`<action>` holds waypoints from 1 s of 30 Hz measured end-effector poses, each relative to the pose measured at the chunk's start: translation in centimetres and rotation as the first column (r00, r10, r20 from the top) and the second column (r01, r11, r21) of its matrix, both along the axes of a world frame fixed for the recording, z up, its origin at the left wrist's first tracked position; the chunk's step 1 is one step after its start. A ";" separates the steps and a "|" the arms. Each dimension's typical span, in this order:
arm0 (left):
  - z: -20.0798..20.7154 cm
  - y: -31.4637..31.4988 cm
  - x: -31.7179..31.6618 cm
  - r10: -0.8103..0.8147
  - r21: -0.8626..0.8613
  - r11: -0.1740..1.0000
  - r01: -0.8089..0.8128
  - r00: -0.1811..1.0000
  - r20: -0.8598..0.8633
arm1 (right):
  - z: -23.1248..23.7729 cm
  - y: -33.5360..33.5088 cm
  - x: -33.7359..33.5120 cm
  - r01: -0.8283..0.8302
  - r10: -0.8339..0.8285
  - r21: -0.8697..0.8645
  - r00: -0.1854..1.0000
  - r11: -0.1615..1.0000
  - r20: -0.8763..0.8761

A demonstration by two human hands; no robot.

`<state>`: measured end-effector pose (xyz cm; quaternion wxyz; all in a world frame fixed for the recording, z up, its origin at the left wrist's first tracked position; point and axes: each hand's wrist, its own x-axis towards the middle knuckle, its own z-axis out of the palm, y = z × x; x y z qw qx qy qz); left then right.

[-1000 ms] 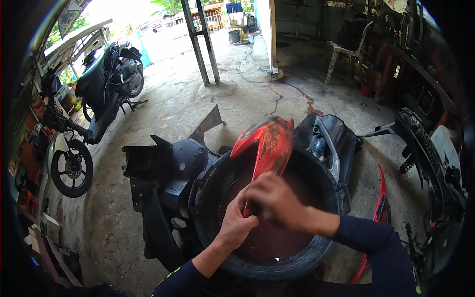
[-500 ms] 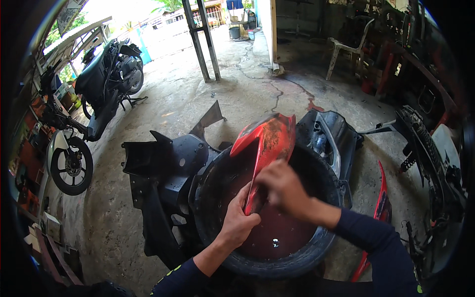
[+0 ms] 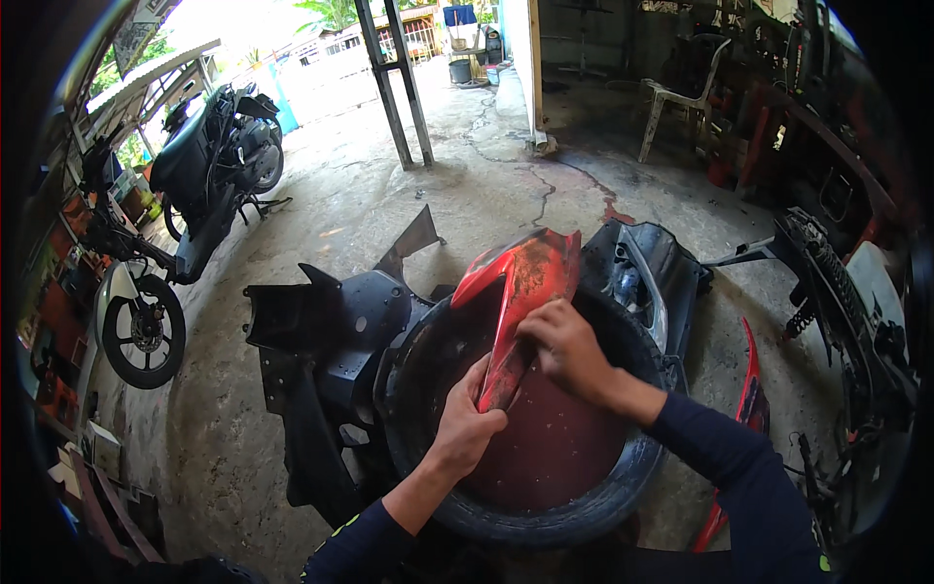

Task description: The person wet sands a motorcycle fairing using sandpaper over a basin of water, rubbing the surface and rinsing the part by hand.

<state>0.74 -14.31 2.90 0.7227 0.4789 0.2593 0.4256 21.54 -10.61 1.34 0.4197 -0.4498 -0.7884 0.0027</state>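
Observation:
A red motorcycle fairing panel (image 3: 508,316) with dark, grimy patches is held tilted above a round black tub (image 3: 545,529). My left hand (image 3: 464,420) grips its narrow lower end, thumb in front. Against the panel's right edge, my right hand (image 3: 569,352) has its fingers curled together; whatever they may hold is hidden. Murky reddish water (image 3: 555,453) with small floating specks lies in the tub below both hands.
Black plastic fairings (image 3: 360,316) lie left of the tub, and a dark one (image 3: 662,273) behind its right side. Another red panel (image 3: 751,389) is on the concrete floor. A motorcycle (image 3: 195,165) stands far left, a stripped frame (image 3: 827,282) at right, a chair (image 3: 681,97) behind.
My right hand, blurred before over the panel's lower part, has shifted slightly up and right to its edge. The left hand keeps its grip.

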 end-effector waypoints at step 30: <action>-3.5 -0.1 -1.6 0.019 -0.073 0.997 -0.025 0.997 -0.074 | 0.1 -3.3 -4.2 -0.258 0.257 0.049 0.966 0.965 0.037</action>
